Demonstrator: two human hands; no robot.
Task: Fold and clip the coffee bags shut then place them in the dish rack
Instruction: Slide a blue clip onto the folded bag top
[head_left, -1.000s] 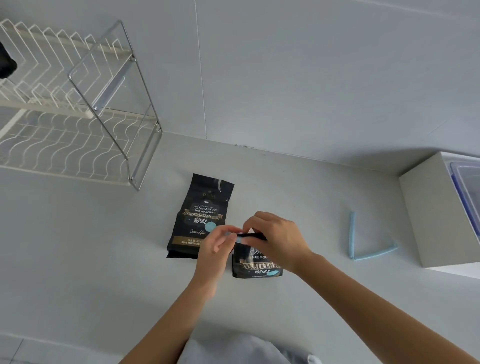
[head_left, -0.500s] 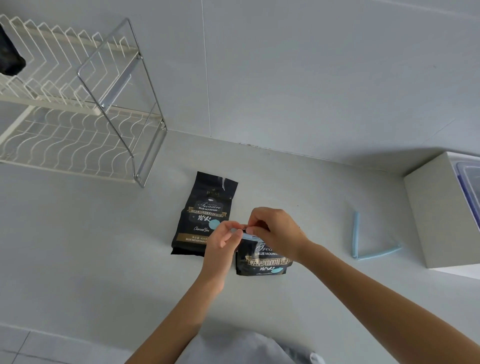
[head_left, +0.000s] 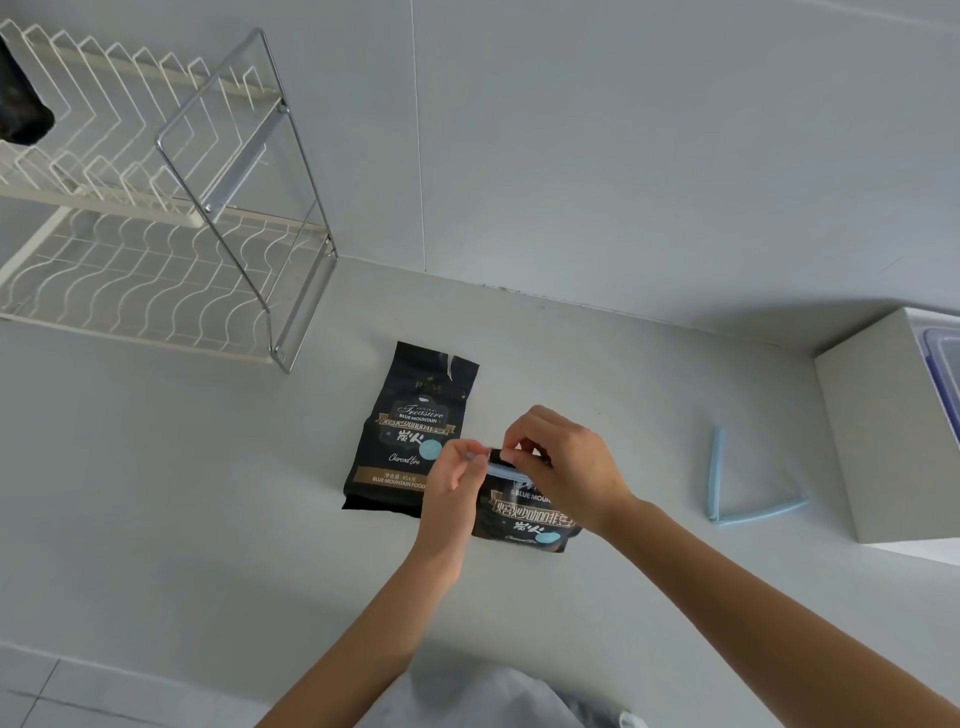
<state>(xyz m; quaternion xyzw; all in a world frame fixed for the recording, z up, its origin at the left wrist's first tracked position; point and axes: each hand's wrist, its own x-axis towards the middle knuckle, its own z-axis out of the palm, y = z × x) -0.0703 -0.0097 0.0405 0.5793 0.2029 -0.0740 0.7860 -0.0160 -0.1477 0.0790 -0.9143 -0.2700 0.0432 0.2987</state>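
Note:
A black coffee bag with its top folded down lies on the white counter under both hands. A light blue clip runs across its folded top. My left hand pinches the clip's left end. My right hand presses on the fold and the clip from the right. A second black coffee bag lies flat and unfolded just to the left. Another light blue clip lies open in a V shape to the right. The white wire dish rack stands at the far left.
A dark bag-like object sits on the rack's upper tier at the left edge. A white box holding a clear container stands at the right. The tiled wall runs behind the counter.
The hands and the folded bag have stayed in place. The blue clip now shows across the fold, where earlier it was mostly hidden between the fingers. The camera view shifted slightly.

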